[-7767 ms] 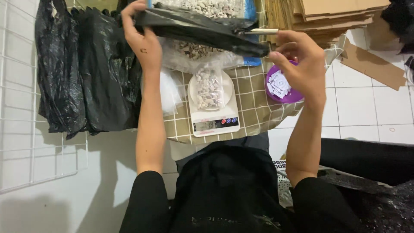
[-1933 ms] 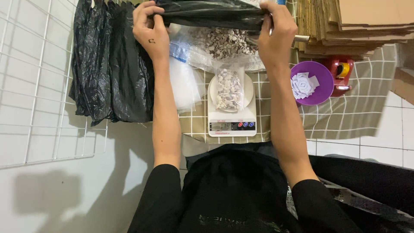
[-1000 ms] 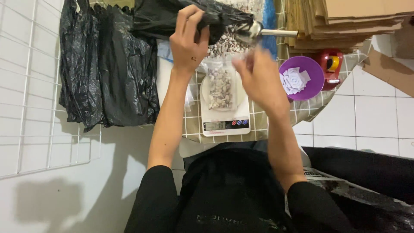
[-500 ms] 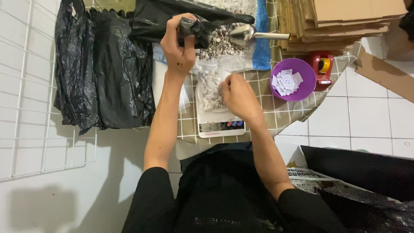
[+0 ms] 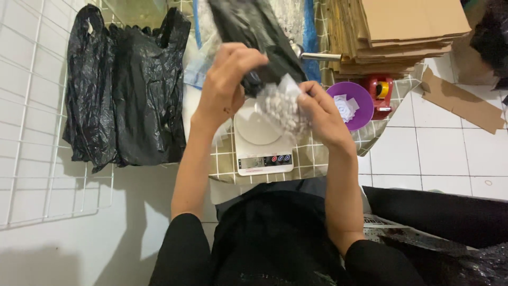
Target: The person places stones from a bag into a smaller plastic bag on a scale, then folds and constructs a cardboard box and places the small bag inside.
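We see the left hand (image 5: 225, 82) raised above the checked cloth (image 5: 312, 161), its fingers curled and pinching the lower end of a black plastic bag (image 5: 254, 37), which runs up and away toward the far edge of the cloth. This grip keeps the bag lifted clear of the surface; we cannot tell whether its mouth is open

The right hand (image 5: 323, 114) is closed around a small clear packet of pale beads (image 5: 280, 106), thumb and fingers pinching it just beside the left hand. The packet is held in the air, directly above the white digital kitchen scale (image 5: 262, 143), and touches the dark bag at its upper edge. We judge that the two are brought together so the packet can meet the bag

The scale sits at the near edge of the cloth, its platform bare and its display facing the person. A purple bowl (image 5: 352, 106) with white paper slips stands toward the right edge of the cloth, with a red tape dispenser (image 5: 382, 92) just beside it. A stack of flattened cardboard (image 5: 391, 32) occupies the far right corner. Black carrier bags (image 5: 127, 90) hang at the left, against a white wire grid (image 5: 37, 137)
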